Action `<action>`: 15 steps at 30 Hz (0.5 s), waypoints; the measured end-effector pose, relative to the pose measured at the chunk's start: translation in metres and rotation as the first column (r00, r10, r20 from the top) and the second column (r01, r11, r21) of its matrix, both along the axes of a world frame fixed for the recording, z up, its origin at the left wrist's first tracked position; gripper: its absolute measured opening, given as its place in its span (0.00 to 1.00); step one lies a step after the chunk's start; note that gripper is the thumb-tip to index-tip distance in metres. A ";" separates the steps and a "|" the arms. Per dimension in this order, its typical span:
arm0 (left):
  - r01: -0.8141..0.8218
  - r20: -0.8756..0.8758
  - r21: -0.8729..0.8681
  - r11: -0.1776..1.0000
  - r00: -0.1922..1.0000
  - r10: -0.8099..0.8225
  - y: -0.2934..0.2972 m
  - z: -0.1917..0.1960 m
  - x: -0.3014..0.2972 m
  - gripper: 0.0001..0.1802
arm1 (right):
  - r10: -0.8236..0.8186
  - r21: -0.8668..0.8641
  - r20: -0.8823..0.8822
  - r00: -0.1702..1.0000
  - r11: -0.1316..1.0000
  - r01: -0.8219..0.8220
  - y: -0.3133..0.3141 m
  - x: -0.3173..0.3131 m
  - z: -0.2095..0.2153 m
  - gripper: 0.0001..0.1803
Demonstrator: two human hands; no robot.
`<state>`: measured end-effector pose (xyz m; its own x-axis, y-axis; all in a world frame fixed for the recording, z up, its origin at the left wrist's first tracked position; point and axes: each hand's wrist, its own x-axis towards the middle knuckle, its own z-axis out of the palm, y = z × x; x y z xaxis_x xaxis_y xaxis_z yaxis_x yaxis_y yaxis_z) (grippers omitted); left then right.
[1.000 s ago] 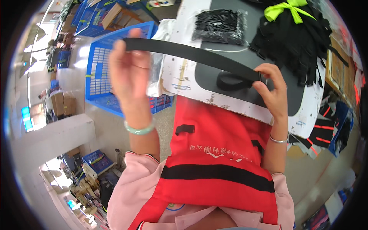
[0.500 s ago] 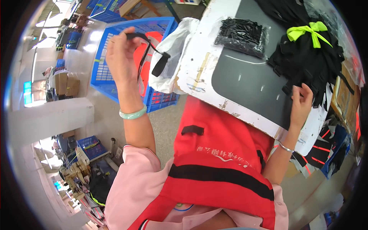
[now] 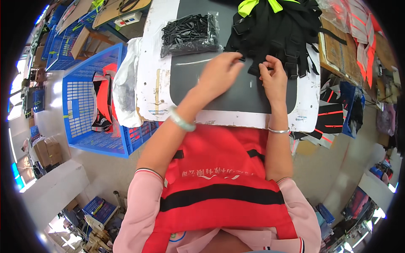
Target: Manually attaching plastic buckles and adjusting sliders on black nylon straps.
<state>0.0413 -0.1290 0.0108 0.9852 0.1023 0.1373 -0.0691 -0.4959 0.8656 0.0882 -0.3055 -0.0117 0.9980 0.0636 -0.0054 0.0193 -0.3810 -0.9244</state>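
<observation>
My left hand reaches across the dark grey mat and its fingertips touch the edge of a pile of black straps tied with a neon yellow ribbon. My right hand pinches a black strap at the pile's near edge. A clear bag of small black plastic buckles lies to the left of the pile. The mat sits on a white board in front of my red vest.
A blue plastic crate at the left holds a finished black and red strap piece. A white plastic bag hangs between crate and board. Red and black fabric pieces lie at the right, with cardboard behind.
My left hand let go of a black strap over the blue crate and swung right to the strap pile. My right hand stayed at the pile's near edge.
</observation>
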 end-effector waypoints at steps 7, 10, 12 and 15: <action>-0.040 0.007 0.076 0.996 0.999 0.040 -0.035 -0.011 0.012 0.20 | 0.212 0.324 -0.163 0.963 0.934 -0.151 -0.010 -0.009 0.003 0.11; 0.066 -0.259 -0.366 0.928 0.951 -0.170 -0.023 0.006 -0.022 0.18 | 0.220 0.444 -0.210 0.953 0.889 -0.107 -0.009 -0.017 0.010 0.12; 0.062 -0.358 -0.587 0.807 0.874 -0.328 -0.011 0.012 -0.056 0.19 | 0.570 0.714 -0.285 0.771 0.663 -0.226 0.001 -0.027 0.023 0.17; -0.067 -0.411 -0.581 0.811 0.884 -0.222 0.015 0.015 -0.101 0.12 | 0.598 0.888 -0.056 0.799 0.396 -0.234 0.006 -0.034 0.048 0.15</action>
